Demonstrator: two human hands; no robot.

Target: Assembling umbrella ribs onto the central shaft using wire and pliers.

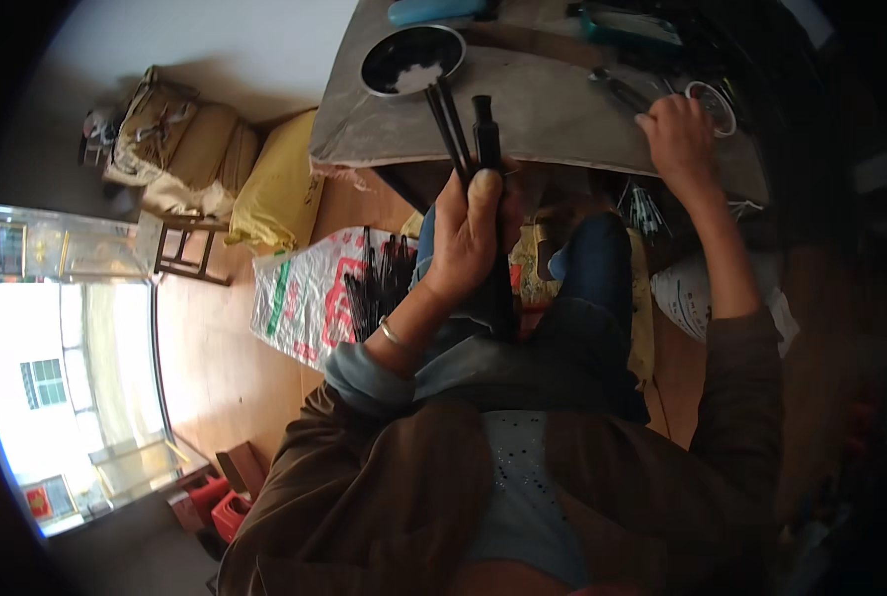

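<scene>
My left hand [466,226] is closed around a small bundle of black rods [453,129], held upright over my lap. Two are slim; beside them stands a thicker black rod [487,139] with a narrowed neck and a wider tip. The slim rods' upper ends overlap the edge of a round black dish [379,74] holding white material. At the table's right side, my right hand [684,144] has its fingers curled downward beside a small white-rimmed round container [714,107]. Its fingertips are hidden, and anything in them cannot be made out.
On the grey table [563,124] lie a dark-handled tool [622,91], a blue object [433,10] and a green tray [630,25]. More black rods [384,283] rest on a printed plastic sack [304,293] left of my legs. Yellow sacks [282,189] lean by the wall.
</scene>
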